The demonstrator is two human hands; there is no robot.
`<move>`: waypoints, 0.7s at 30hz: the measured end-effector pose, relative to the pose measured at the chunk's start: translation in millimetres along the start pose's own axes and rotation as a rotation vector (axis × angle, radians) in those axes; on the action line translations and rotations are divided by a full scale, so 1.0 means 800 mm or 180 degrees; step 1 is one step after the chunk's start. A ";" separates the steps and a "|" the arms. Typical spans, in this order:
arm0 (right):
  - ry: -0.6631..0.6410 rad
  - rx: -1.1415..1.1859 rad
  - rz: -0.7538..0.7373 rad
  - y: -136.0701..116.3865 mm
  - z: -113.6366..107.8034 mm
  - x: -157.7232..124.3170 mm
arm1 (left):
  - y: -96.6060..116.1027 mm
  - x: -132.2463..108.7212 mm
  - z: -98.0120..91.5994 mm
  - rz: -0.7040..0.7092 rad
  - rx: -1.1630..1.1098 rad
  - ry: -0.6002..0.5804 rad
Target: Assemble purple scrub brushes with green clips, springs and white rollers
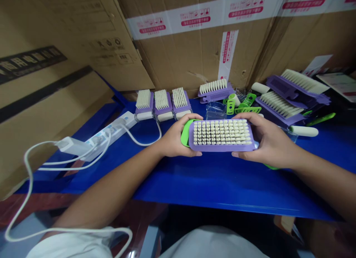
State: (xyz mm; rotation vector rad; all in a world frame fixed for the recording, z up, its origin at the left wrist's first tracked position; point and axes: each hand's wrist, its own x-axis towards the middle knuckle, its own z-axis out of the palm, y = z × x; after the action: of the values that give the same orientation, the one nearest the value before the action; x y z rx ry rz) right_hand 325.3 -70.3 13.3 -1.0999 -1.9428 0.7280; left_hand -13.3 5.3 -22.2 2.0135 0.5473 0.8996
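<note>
Between both hands is a purple scrub brush (221, 148) with pale bristles facing me, held above the blue table (217, 187). My left hand (178, 139) is closed round its left end, where a bright green part sticks out. My right hand (267, 141) grips the other end; some of those fingers are hidden behind the brush. Just behind it lie a clear plastic piece (216, 110) and several green slotted parts (230, 106). Another purple brush (215, 95) rests bristles up farther back.
Brush heads with white rollers (164, 116) stand in a row at the back left. A white power strip (111, 133) with looping cables lies left. Purple brush bodies (286, 118) are piled at right beside a white roller (304, 131). Cardboard boxes (180, 57) wall the back.
</note>
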 end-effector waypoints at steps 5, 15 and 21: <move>-0.0038 -0.0087 -0.0023 -0.002 -0.001 -0.001 | 0.004 0.002 -0.002 0.0135 0.0134 0.0043; -0.0016 -0.0321 0.0005 0.002 -0.002 -0.001 | 0.011 0.004 0.001 -0.0016 0.0225 0.0157; -0.0069 -0.0278 0.0009 0.000 -0.002 0.000 | 0.014 0.004 0.004 -0.0117 0.0157 0.0155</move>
State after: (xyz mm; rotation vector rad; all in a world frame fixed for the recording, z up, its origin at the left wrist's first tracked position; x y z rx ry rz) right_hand 326.3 -70.5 14.1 -1.1517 -2.0082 0.6643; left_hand -8.4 0.0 -12.8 2.0235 0.6370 0.9230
